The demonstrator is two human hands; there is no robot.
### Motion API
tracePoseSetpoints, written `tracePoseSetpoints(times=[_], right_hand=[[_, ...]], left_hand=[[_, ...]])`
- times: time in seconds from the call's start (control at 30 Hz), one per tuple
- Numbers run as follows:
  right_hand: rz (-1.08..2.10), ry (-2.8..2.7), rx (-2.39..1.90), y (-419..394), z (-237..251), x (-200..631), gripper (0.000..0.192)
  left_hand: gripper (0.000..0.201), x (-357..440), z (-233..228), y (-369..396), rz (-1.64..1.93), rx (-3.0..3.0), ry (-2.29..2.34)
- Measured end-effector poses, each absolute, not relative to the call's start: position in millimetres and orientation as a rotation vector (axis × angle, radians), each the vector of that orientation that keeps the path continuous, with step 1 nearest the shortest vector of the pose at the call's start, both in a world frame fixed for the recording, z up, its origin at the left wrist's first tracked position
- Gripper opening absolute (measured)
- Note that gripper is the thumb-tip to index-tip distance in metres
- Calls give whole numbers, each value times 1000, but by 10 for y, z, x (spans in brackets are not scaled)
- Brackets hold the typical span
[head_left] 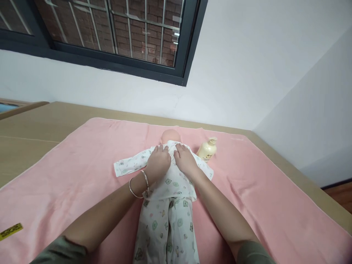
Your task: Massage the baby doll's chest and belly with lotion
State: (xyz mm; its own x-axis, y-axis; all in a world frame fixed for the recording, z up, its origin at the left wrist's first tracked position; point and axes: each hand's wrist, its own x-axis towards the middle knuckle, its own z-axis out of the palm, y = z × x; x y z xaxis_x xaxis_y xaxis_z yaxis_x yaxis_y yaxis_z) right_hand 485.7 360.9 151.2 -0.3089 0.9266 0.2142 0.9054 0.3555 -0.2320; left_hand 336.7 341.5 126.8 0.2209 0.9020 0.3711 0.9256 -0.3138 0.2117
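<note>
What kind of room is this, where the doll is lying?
Probably a bedroom or a baby-care practice room at home. A pink towel covers a wide bed-like surface, a dressed baby doll lies on it under both hands, and a lotion bottle stands beside it.

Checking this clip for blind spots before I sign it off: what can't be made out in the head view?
- Doll's face: the head points away, only its back shows.
- Doll's feet: cut off by the bottom edge.
- Doll's chest: covered by the left hand and right hand lying flat on it.
- Bottle label: too small to read.
- Yellow tag print on the pink towel: too small.
</note>
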Motion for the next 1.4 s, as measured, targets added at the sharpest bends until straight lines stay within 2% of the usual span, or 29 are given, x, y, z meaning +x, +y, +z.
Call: tracePoseSetpoints(times=[0.2,0.3,0.5,1.13,1.4], right_hand=[[-151,-2400,-1755,3257,1604,4667,37],[-68,-2398,-1746,3285,1627,4691,38],[140,-2263,-1722,3553,1515,4825,51],[200,-2291,-1632,3594,1565,4904,47],[89,-2394,-1725,3320,1589,4720,53]], left_hand=[[47,3231,1236,3617,-800,-2476,-1935],[47,3229,1194,3642,-850,-2476,-1958],[47,3269,1183,3606,-882,-2445,-1955],[52,3464,1254,3353,-782,-2367,-1958],[48,3167,1295,3712,-865,-2591,-1984]])
